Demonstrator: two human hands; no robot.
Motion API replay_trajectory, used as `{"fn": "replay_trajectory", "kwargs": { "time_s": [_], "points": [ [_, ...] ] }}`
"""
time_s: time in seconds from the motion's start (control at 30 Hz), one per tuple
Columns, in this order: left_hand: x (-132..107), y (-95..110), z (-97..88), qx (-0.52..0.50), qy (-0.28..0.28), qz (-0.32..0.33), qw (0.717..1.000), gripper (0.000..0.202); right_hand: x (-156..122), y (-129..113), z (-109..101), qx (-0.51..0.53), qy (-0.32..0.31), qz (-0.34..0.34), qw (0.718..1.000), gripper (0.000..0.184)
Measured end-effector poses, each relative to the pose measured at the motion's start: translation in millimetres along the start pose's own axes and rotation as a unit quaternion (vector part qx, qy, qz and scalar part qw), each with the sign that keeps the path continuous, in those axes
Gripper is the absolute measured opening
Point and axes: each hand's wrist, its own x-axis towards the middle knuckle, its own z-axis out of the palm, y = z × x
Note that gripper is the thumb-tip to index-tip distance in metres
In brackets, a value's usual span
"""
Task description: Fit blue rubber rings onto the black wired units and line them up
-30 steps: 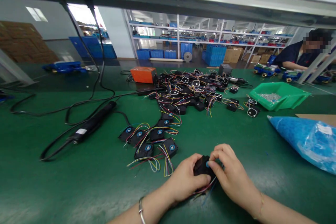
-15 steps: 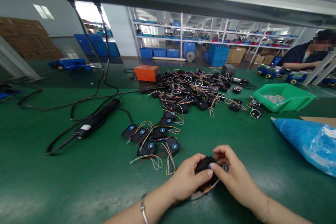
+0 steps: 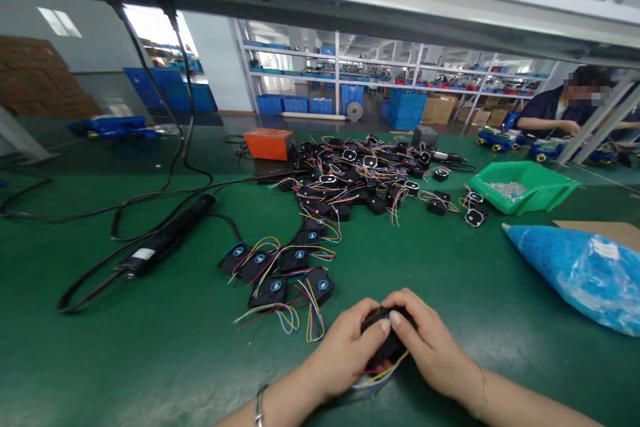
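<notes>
Two bare hands hold a compact, boxy black housing, apparently of moulded plastic [image 3: 393,348], just above or upon the smooth green surface [image 3: 150,363]; whether it touches there cannot be told. The left hand [image 3: 345,350] is closed about the housing's left side, thumb across the top and fingers curled over the far edge; the right hand [image 3: 440,353] clasps the opposite side, its thumb tip close to the left thumb's at the middle of the top face, which is largely covered. A loose bundle of thin red, yellow and white insulated wires [image 3: 377,379] hangs out below the fingers, on the near side. The housing is judged light to moderate in weight, rigid, and a little slick on its flat faces; the wires are limp, and their exits are probably the fragile part. The sound hold is therefore on the side walls, with the thumbs on top and the leads left free. Ahead and to the left of the fingers lie similar black housings bearing blue rings [image 3: 268,293]; farther ahead spreads a tangled heap of black wired units [image 3: 360,193]. To the right of the fingers rest a clear plastic bag of blue contents [image 3: 575,277] and, beyond it, an open green plastic bin [image 3: 547,187].
</notes>
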Motion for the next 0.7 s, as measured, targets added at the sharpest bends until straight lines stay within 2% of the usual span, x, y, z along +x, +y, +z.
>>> {"fn": "replay_trajectory", "kwargs": {
  "time_s": [0.1, 0.17, 0.2, 0.23, 0.33, 0.4, 0.47, 0.53, 0.57, 0.63, 0.7],
  "points": [
    [2, 3, -5.4, 0.048, 0.005, 0.030, 0.998, 0.037, 7, 11, -6, 0.001, -0.004, -0.014, 1.000, 0.021],
    [2, 9, -12.0, 0.137, 0.015, 0.006, 0.990, 0.035, 21, 28, -25, -0.077, 0.026, -0.016, 0.997, 0.024],
    [1, 12, -16.5, 0.197, 0.030, -0.002, 0.980, 0.033, 29, 41, -41, -0.130, 0.058, -0.010, 0.990, 0.026],
    [1, 15, -21.8, 0.258, 0.048, -0.006, 0.965, 0.031, 39, 56, -60, -0.213, 0.117, 0.002, 0.970, 0.028],
    [0, 22, -41.9, 0.375, 0.082, -0.006, 0.923, 0.026, 66, 107, -129, -0.289, 0.277, 0.060, 0.915, 0.045],
    [-1, 24, -57.3, 0.411, 0.064, -0.021, 0.909, 0.026, 79, 140, -172, -0.317, 0.351, 0.092, 0.876, 0.057],
    [-1, 25, -72.5, 0.420, 0.023, -0.044, 0.906, 0.026, 85, 167, -202, -0.331, 0.387, 0.127, 0.851, 0.072],
    [-3, 29, -83.3, 0.421, 0.008, -0.070, 0.904, 0.025, 86, 186, -218, -0.330, 0.383, 0.163, 0.847, 0.074],
    [-5, 32, -85.5, 0.430, 0.023, -0.088, 0.898, 0.027, 84, 192, -223, -0.327, 0.373, 0.177, 0.850, 0.071],
    [-11, 42, -80.4, 0.482, 0.102, -0.126, 0.861, 0.037, 81, 197, -225, -0.324, 0.358, 0.192, 0.854, 0.061],
    [-20, 53, -62.4, 0.542, 0.192, -0.129, 0.808, 0.045, 78, 191, -218, -0.328, 0.357, 0.187, 0.854, 0.054]
  ]
}}
